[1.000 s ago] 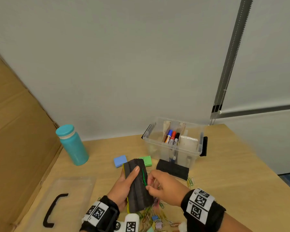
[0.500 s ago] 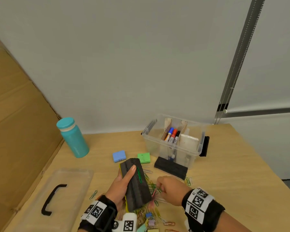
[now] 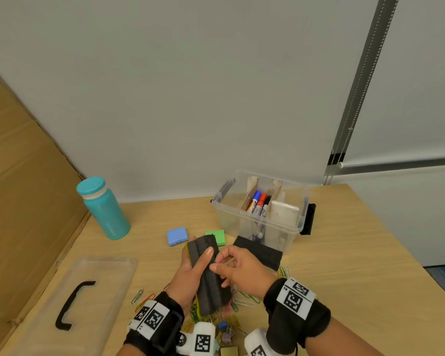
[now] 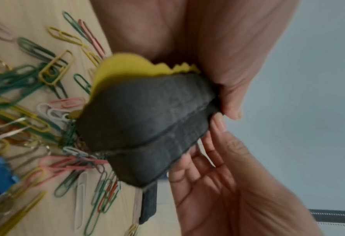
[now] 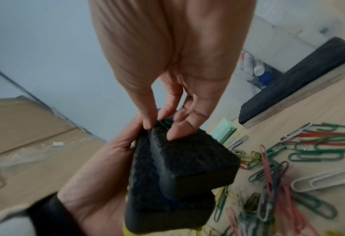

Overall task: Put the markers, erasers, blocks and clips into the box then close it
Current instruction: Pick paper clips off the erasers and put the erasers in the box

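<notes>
My left hand (image 3: 193, 265) grips a black felt eraser (image 3: 210, 286) with a yellow back, held above the table with its felt face up. My right hand (image 3: 216, 262) pinches a green paper clip (image 3: 213, 256) against that felt face; the right wrist view shows the thumb and forefinger on the clip (image 5: 164, 123). A second black eraser (image 3: 260, 253) lies in front of the clear box (image 3: 229, 222). The box holds several markers (image 3: 258, 202) and a white eraser (image 3: 284, 213). A blue block (image 3: 177, 236) and a green block (image 3: 217, 237) lie on the table.
Loose coloured paper clips (image 3: 244, 299) and binder clips (image 3: 222, 325) are scattered under my hands. The clear lid (image 3: 108, 278) with a black handle lies at the left. A teal bottle (image 3: 103, 209) stands beside a cardboard sheet (image 3: 18, 188).
My right hand dropped to the clip pile on the table, then came back up to the eraser's face. The left hand kept hold of the eraser.
</notes>
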Available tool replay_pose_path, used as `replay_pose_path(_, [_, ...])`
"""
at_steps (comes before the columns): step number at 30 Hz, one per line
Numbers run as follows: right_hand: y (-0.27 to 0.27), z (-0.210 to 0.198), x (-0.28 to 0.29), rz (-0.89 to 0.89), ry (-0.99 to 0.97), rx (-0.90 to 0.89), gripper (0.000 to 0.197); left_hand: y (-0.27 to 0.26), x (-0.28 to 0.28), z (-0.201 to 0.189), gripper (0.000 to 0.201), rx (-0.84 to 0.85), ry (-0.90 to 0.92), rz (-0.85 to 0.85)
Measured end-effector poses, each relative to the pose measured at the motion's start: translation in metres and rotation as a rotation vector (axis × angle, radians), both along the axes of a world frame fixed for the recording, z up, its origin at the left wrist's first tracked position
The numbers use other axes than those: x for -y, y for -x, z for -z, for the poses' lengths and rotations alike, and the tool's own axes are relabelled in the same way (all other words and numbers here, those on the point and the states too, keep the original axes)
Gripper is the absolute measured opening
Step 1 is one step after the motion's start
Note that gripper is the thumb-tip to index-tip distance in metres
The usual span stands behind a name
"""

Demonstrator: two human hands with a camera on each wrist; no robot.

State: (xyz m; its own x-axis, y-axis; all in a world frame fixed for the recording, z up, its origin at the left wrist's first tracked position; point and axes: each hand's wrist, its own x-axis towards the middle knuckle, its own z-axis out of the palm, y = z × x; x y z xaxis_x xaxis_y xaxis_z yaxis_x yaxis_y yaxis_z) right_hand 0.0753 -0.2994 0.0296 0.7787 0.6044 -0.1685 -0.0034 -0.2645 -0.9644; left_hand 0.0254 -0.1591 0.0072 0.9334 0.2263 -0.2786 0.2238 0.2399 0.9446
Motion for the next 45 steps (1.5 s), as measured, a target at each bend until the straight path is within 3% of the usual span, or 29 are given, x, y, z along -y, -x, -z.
replay_pose_path(6, [0.002,-0.001,0.001,-0.045,-0.036,-0.052,0.011,0.002,-0.003,0.002,0.070,0.001,0.009,-0.002])
replay_pose_path(9, [0.003,0.006,0.006,-0.046,-0.008,-0.063,0.013,0.005,-0.007,-0.002,0.060,0.012,0.031,-0.033])
replay_pose_path(12, [0.008,0.022,0.017,-0.145,0.329,0.176,0.009,0.006,-0.015,-0.006,0.041,0.008,0.059,-0.079])
replay_pose_path(15, [0.010,0.040,0.025,-0.236,0.692,0.442,0.016,0.007,-0.023,-0.007,0.041,-0.007,0.079,-0.093])
replay_pose_path(21, [-0.031,0.045,0.037,0.095,0.820,0.675,0.039,0.018,-0.047,0.003,0.048,-0.054,0.118,-0.131])
replay_pose_path(26, [-0.045,0.057,0.032,0.161,1.052,0.537,0.058,0.020,-0.063,0.005,0.056,-0.063,0.129,-0.141])
replay_pose_path(30, [-0.042,0.062,0.018,0.229,1.178,0.586,0.050,0.021,-0.075,0.000,0.059,-0.050,0.115,-0.135])
replay_pose_path(35, [-0.042,0.064,0.017,0.267,1.202,0.536,0.050,0.021,-0.092,-0.002,0.051,-0.053,0.119,-0.159])
replay_pose_path(40, [-0.037,0.055,0.022,0.155,1.213,0.434,0.083,0.025,-0.103,0.001,0.052,-0.075,0.174,-0.167])
replay_pose_path(42, [-0.031,0.042,0.023,0.122,1.130,0.431,0.076,0.026,-0.108,0.001,0.052,-0.072,0.182,-0.173])
replay_pose_path(45, [-0.024,0.017,0.024,0.147,0.883,0.476,0.047,0.026,-0.114,0.000,0.048,-0.069,0.215,-0.171])
